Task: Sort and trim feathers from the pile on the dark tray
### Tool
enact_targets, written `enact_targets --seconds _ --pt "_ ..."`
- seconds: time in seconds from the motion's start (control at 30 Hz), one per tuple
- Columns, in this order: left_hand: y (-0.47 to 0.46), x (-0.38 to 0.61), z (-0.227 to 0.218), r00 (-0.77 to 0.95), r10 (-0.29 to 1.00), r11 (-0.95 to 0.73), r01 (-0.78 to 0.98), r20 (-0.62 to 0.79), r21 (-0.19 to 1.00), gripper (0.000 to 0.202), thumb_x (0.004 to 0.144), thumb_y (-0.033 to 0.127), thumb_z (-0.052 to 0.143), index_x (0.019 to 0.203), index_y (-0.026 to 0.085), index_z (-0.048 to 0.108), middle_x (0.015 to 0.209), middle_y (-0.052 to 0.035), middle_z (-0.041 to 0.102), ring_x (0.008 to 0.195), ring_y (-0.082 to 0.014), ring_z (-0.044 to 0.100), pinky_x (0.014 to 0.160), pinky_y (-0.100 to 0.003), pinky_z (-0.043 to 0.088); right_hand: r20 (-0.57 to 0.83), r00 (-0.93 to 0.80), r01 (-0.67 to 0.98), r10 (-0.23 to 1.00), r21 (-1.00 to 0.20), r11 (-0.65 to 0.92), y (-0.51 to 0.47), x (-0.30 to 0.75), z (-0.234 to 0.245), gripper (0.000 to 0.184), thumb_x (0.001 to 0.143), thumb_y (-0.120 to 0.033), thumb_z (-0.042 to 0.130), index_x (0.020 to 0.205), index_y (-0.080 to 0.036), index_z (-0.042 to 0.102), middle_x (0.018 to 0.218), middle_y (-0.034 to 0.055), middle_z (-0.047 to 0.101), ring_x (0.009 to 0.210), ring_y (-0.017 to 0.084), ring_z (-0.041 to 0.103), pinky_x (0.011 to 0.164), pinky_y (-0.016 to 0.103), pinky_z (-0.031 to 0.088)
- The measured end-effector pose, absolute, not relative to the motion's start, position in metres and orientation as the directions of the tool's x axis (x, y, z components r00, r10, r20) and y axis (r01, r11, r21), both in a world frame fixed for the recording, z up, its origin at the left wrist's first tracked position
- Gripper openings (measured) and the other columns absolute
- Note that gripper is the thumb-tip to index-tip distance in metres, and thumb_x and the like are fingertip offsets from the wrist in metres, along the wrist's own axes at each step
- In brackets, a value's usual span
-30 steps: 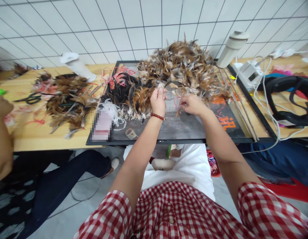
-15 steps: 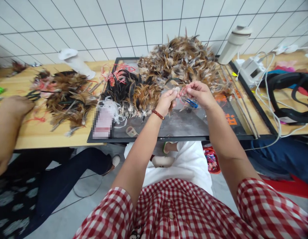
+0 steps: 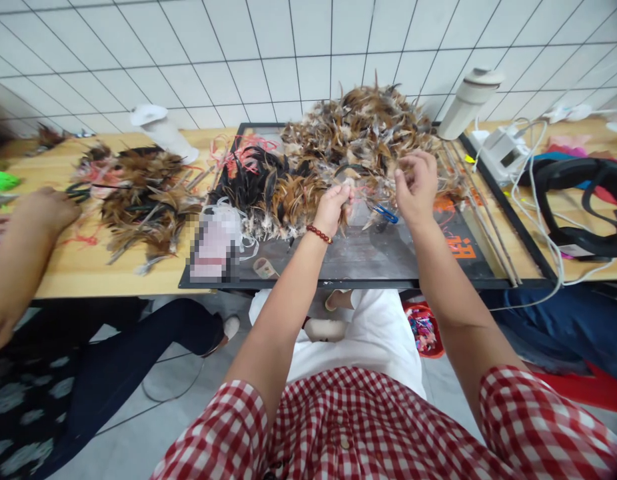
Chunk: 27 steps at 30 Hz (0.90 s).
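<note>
My left hand (image 3: pixel 333 208) is closed in a pinch around a small bunch of feathers (image 3: pixel 346 215), mostly hidden by the fingers. To its right, my right hand (image 3: pixel 416 187) is raised with curled fingers. Thin pink string (image 3: pixel 361 191) runs from the left fingertips toward it, and the grip on it is only faintly visible. Blue thread snips (image 3: pixel 386 213) lie between the hands on the dark tray (image 3: pixel 333 260). Just left of my left hand stand brown feather bunches (image 3: pixel 296 197) and black feathers (image 3: pixel 248 170). A large brown feather heap (image 3: pixel 363 127) rises behind both hands.
A pale bottle (image 3: pixel 471 103) stands at the back right, near thin sticks (image 3: pixel 488 213), a white charger (image 3: pixel 506 153) with cables and a black headset (image 3: pixel 578 207). White ribbon (image 3: pixel 231 220) lies at left. A co-worker's hand (image 3: pixel 51 210) is beside another feather pile (image 3: pixel 143 193).
My right hand has moved away from the left hand, to the right. My left hand keeps its pinch on the feathers. The view has tilted slightly up.
</note>
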<state>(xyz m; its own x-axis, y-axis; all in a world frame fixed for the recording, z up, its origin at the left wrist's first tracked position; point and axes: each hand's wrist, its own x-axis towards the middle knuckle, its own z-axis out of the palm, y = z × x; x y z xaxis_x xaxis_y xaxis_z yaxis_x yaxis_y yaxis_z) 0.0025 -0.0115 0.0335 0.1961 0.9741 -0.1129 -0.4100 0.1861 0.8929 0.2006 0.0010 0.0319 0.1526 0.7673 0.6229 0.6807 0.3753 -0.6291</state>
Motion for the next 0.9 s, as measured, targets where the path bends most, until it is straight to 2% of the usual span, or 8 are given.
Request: enact_targets --seconds 0.1,0.23,0.33,0.47,0.57,0.73,0.83,0.9 --pt "-0.012 0.005 0.031 0.205 0.974 0.169 -0.393 -0.093 0.904 0.036 0.098 0.043 0.070 0.074 0.019 0.058 0.063 0.0046 0.055 0.048 -0.0039 0.046 0.048 -0.018 0.038 0.598 -0.043 0.608 0.800 -0.620 0.496 -0.008 0.187 0.039 0.036 0.099 -0.056 0.057 0.110 -0.028 0.076 0.125 0.0137 0.074 0.125 0.032 0.065 0.106 0.051 0.054" --pt "-0.013 0.008 0.030 0.193 0.977 0.166 -0.401 -0.095 0.901 0.040 0.096 0.044 0.073 0.071 0.019 0.055 0.063 0.0052 0.053 0.048 -0.0032 0.045 0.050 -0.019 0.038 0.404 -0.278 0.568 0.872 -0.663 0.488 -0.010 0.177 0.037 0.031 0.092 -0.053 0.065 0.095 -0.025 0.079 0.101 0.0096 0.080 0.099 0.028 0.071 0.096 0.044 0.055" --pt "-0.011 0.009 0.028 0.128 0.984 0.167 -0.408 -0.125 0.898 0.042 0.095 0.049 0.073 0.071 0.019 0.056 0.060 0.0056 0.050 0.047 -0.0039 0.043 0.048 -0.019 0.036 0.391 -0.183 0.637 0.902 -0.652 0.411 -0.006 0.185 0.033 0.025 0.089 -0.045 0.066 0.084 -0.023 0.078 0.083 0.0064 0.076 0.085 0.025 0.068 0.086 0.040 0.052" --pt "-0.005 0.008 0.022 0.036 0.990 0.141 -0.407 -0.139 0.903 0.041 0.094 0.052 0.073 0.073 0.020 0.060 0.061 0.0050 0.051 0.052 -0.0058 0.048 0.053 -0.021 0.039 0.445 -0.045 0.614 0.894 -0.694 0.376 0.000 0.195 0.030 0.027 0.091 -0.045 0.064 0.081 -0.022 0.074 0.070 0.0025 0.066 0.073 0.021 0.060 0.075 0.035 0.048" --pt "-0.001 0.006 0.018 -0.017 0.991 0.110 -0.421 -0.129 0.900 0.043 0.094 0.054 0.074 0.072 0.020 0.059 0.062 0.0049 0.049 0.053 -0.0061 0.048 0.054 -0.021 0.040 0.457 -0.028 0.640 0.889 -0.675 0.367 0.002 0.200 0.027 0.028 0.093 -0.044 0.060 0.084 -0.022 0.074 0.074 0.0038 0.067 0.075 0.022 0.061 0.076 0.036 0.049" --pt "0.004 0.002 0.019 -0.082 0.989 0.079 -0.432 -0.127 0.898 0.044 0.093 0.054 0.074 0.071 0.020 0.058 0.064 0.0043 0.050 0.058 -0.0077 0.050 0.059 -0.022 0.042 0.500 0.060 0.766 0.864 -0.578 0.282 0.003 0.210 0.028 0.026 0.096 -0.043 0.060 0.089 -0.022 0.075 0.098 0.0127 0.074 0.103 0.031 0.068 0.099 0.049 0.052" --pt "0.002 0.004 0.020 -0.062 0.992 0.079 -0.391 -0.112 0.917 0.043 0.092 0.052 0.076 0.069 0.021 0.058 0.063 0.0038 0.050 0.062 -0.0091 0.052 0.063 -0.022 0.043 0.541 0.107 0.672 0.835 -0.658 0.340 0.002 0.204 0.030 0.034 0.099 -0.053 0.059 0.098 -0.024 0.076 0.111 0.0140 0.074 0.115 0.032 0.067 0.104 0.050 0.052" --pt "0.000 0.007 0.018 -0.029 0.997 0.060 -0.342 -0.074 0.938 0.042 0.091 0.049 0.078 0.067 0.020 0.058 0.062 0.0035 0.050 0.064 -0.0101 0.053 0.065 -0.023 0.043 0.513 0.036 0.528 0.857 -0.738 0.420 0.000 0.192 0.028 0.041 0.096 -0.063 0.062 0.107 -0.026 0.076 0.116 0.0115 0.074 0.111 0.030 0.068 0.096 0.045 0.056"
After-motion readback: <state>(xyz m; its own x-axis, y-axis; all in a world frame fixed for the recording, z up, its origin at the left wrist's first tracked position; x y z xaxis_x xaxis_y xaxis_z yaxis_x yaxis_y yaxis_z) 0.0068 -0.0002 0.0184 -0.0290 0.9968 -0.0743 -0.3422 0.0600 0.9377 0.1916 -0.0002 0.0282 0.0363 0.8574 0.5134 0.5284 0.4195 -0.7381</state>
